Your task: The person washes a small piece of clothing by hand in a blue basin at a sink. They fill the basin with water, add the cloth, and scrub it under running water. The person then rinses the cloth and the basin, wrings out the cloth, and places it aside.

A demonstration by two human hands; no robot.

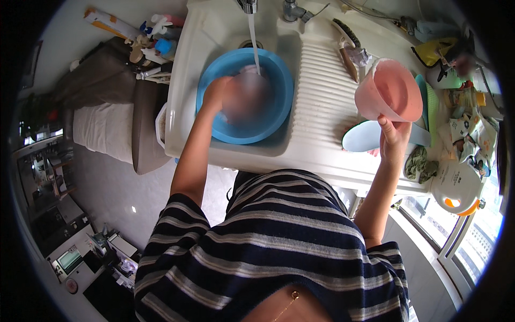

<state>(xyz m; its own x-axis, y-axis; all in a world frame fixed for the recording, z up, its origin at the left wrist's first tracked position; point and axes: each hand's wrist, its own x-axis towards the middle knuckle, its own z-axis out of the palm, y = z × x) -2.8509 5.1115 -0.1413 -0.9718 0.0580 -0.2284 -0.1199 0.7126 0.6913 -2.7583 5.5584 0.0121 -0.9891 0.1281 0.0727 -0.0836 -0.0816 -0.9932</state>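
My left hand (219,94) reaches into a round blue plastic basin (287,90) standing in the sink bowl. A blur covers the fingers and most of the basin's contents, so I cannot tell what they grip. Water (252,38) runs from the chrome faucet (250,6) into the basin, beside the hand. Over the sink's right side, my right hand (395,139) holds a pink plastic tub (368,94) from below, tilted. Its inside is partly in view. Beneath the tub lies a pale blue insole-shaped piece (362,137).
The white sink (177,133) has a ribbed washboard (318,100) on its right. A wooden-handled brush (349,66) lies above it. A crumpled green cloth (420,163) and a white lid-like object (454,183) sit along the right edge. Several bottles (163,46) crowd the left side.
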